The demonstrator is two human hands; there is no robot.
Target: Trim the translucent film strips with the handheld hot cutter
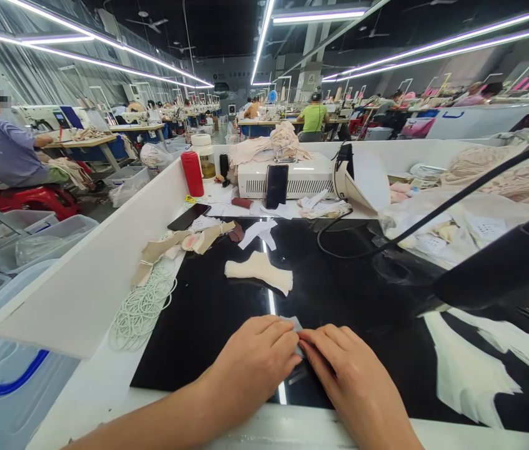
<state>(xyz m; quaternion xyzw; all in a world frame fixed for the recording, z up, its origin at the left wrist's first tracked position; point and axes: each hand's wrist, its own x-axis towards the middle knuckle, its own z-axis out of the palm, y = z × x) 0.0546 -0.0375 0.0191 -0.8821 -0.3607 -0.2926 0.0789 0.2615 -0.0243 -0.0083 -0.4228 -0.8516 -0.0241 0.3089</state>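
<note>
My left hand [255,359] and my right hand [343,369] meet fingertip to fingertip low on the glossy black work surface [208,312]. Both are closed in a pinch on a small grey piece of material [296,325], of which only a corner shows above my fingers. A cream fabric piece [259,270] lies flat on the black surface just beyond my hands, untouched.
A coil of white elastic cord [140,309] lies at the left beside a white divider board [95,275]. Fabric scraps, paper slips, a black phone [188,217], a red bottle [192,173] and a white machine [292,175] stand behind. A black lamp arm [493,262] crosses the right. Another person sits at the far left.
</note>
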